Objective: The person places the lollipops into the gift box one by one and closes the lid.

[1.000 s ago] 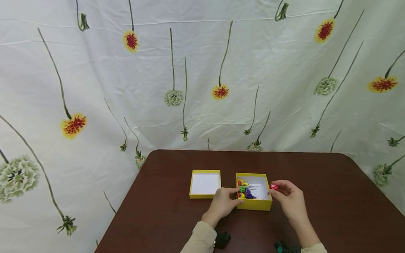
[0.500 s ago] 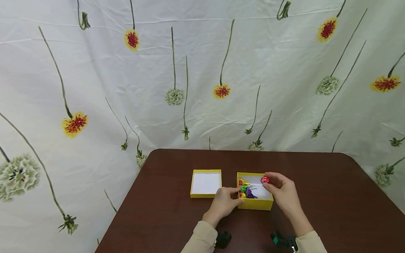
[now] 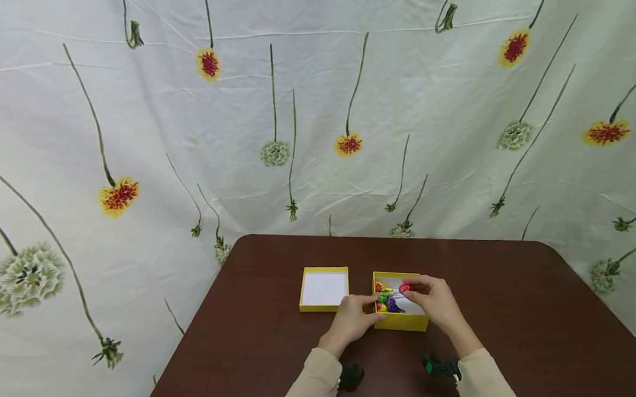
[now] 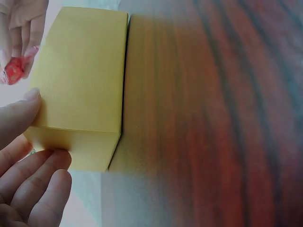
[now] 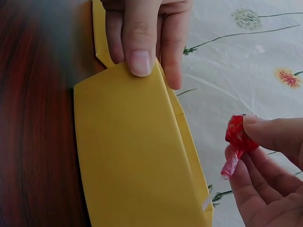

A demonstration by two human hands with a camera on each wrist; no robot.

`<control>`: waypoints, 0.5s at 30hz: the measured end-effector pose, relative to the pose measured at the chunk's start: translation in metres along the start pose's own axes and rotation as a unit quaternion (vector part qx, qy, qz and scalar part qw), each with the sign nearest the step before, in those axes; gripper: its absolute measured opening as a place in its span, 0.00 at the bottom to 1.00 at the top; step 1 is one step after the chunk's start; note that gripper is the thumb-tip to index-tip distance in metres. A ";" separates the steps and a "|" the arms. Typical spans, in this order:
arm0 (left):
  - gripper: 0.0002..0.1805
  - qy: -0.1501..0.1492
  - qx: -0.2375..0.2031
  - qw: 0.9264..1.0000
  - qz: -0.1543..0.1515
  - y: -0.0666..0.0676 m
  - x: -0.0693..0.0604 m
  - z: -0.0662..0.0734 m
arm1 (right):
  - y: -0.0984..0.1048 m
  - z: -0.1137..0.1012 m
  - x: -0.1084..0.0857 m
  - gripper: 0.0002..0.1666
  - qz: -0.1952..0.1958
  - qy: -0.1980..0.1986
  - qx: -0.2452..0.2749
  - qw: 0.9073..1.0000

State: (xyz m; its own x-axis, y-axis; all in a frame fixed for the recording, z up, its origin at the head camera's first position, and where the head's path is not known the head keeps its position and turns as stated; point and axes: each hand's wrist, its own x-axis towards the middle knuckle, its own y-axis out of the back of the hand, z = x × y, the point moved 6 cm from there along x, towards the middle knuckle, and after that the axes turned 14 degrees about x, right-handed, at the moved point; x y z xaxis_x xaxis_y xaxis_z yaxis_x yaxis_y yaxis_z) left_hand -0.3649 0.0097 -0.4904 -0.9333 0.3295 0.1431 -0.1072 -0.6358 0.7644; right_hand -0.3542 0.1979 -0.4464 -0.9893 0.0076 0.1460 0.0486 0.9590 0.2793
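Note:
An open yellow box (image 3: pixel 401 323) with a white inside stands on the table. Along its left side lie several wrapped lollipops, among them a green one (image 3: pixel 382 297) and a purple one (image 3: pixel 393 305), their white sticks pointing right. My left hand (image 3: pixel 350 319) grips the box at its front left corner; the left wrist view has the thumb (image 4: pixel 21 113) on the front wall and fingers against the side. Over the box, my right hand (image 3: pixel 437 299) pinches a red-wrapped lollipop (image 5: pixel 239 135) between thumb and fingers. Its stick cannot be made out.
The yellow box lid (image 3: pixel 317 308), white inside, lies to the left of the box. Both sit on a dark brown wooden table (image 3: pixel 269 350). Behind the table hangs a white cloth (image 3: pixel 311 103) printed with flowers.
My right hand has carried the red lollipop leftward, from beside the box's right wall to above its inside. The left hand keeps its place on the box.

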 end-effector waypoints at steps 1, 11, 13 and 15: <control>0.28 0.000 -0.001 1.000 -0.001 0.000 0.000 -0.001 | -0.001 0.001 0.001 0.16 -0.006 0.000 -0.002 1.000; 0.27 -0.008 -0.002 1.000 0.003 -0.002 0.001 -0.003 | -0.016 0.007 0.014 0.16 -0.056 -0.004 -0.027 0.998; 0.27 -0.012 -0.001 1.000 0.004 -0.002 0.002 -0.003 | -0.018 0.008 0.016 0.15 -0.057 -0.005 -0.034 0.998; 0.27 -0.014 0.002 1.000 0.005 -0.001 0.002 -0.002 | -0.019 0.010 0.018 0.14 -0.057 -0.008 -0.042 0.997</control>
State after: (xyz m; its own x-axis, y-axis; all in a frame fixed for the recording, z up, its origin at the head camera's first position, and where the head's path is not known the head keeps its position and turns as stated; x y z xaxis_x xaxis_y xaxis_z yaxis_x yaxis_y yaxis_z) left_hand -0.3675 0.0099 -0.4926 -0.9241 0.3430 0.1682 -0.0966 -0.6357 0.7658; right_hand -0.3739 0.1825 -0.4588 -0.9910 -0.0947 0.0944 -0.0530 0.9267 0.3721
